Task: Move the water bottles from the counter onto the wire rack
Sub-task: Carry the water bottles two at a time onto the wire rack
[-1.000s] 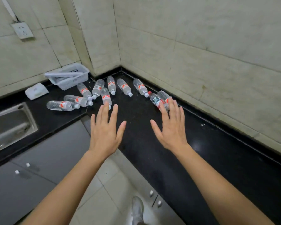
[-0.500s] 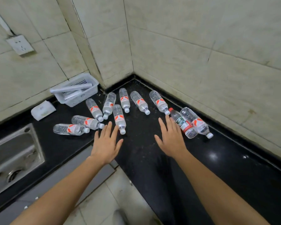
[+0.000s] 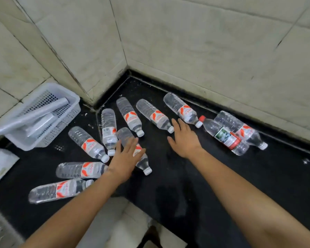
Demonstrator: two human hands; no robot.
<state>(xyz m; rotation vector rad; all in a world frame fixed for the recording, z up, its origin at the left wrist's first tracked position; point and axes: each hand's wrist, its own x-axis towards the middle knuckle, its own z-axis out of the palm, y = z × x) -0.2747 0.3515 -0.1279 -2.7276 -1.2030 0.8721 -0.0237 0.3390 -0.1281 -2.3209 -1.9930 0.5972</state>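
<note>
While water bottles (image 3: 155, 116) lie on the black worktop (image 3: 195, 185), both grips spread open: left hand (image 3: 125, 158) over one at 9 o'clock, right hand (image 3: 185, 138) empty.

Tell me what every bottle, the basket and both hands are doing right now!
White-capped bottles: nine, lying on their sides, capped.
Red-capped bottle: lying on its side, capped, against a white-capped one.
Counter: black, holding all ten bottles.
Basket: upright, rolls inside.
Left hand: open, over one bottle.
Right hand: open, holding nothing.
</note>
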